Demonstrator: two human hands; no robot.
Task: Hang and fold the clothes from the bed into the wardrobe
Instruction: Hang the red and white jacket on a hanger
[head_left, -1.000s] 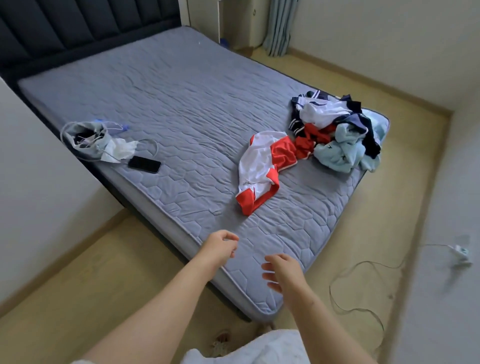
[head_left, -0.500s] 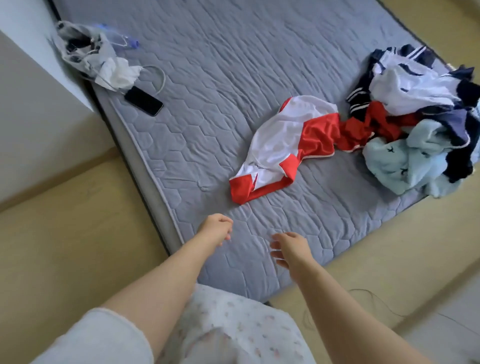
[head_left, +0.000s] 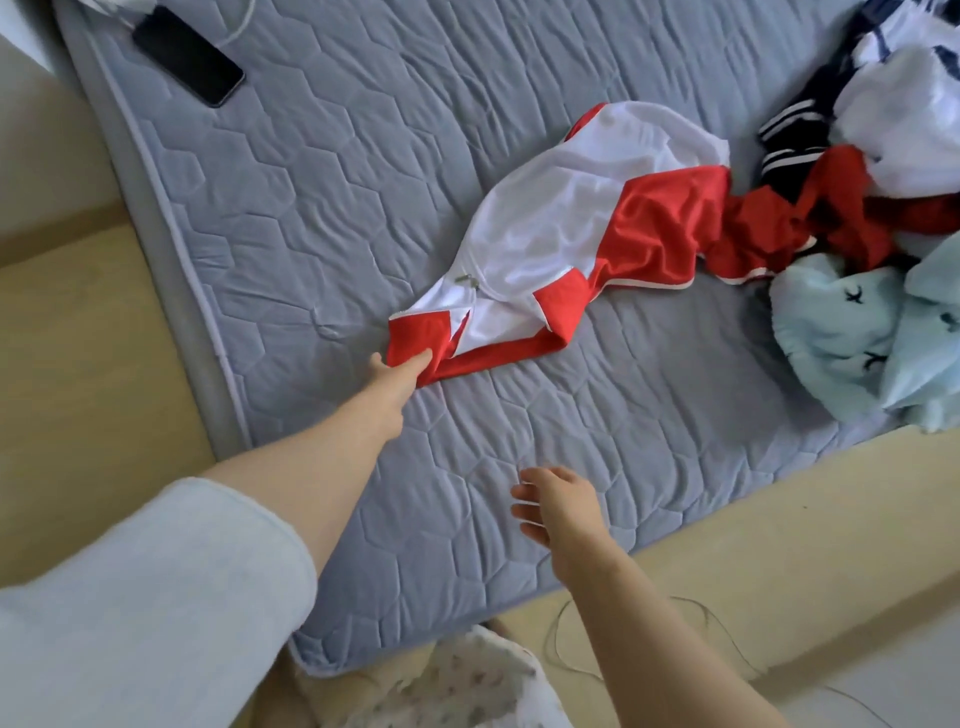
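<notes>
Gripped with the left hand (head_left: 397, 371) the nearest red corner of the red-and-white satin sports garment (head_left: 561, 228). Laid one digit, apparently the thumb, across the top of the red band. Tucked the remaining fingers under the cloth, out of sight.

Held the right hand (head_left: 558, 506) over the grey hexagon-quilted mattress (head_left: 337, 182), close to the mattress's near edge and well apart from the garment. Spread its fingers loosely, slightly bent. Held nothing in it. Could not tell whether the fingertips touched the mattress.

Lay crumpled and drawn out lengthwise across the middle of the mattress, that garment. Showed a glossy white upper panel, a broad red panel beside it, a red band along the near hem, thin white piping on the red edge, and a small metal zip pull on the white part near the gripped corner. Ran at its far red end into the heap of mixed clothes (head_left: 883, 130) at the mattress's far right. Made out in that heap white cloth, navy cloth with white stripes, and red cloth. Made out there as well a pale blue fleece piece with small dark prints (head_left: 852, 332), bunched at the mattress's right edge.

Saw a black smartphone (head_left: 188, 62) lying flat at the mattress's far left, beside a thin white cable (head_left: 244, 26).
</notes>
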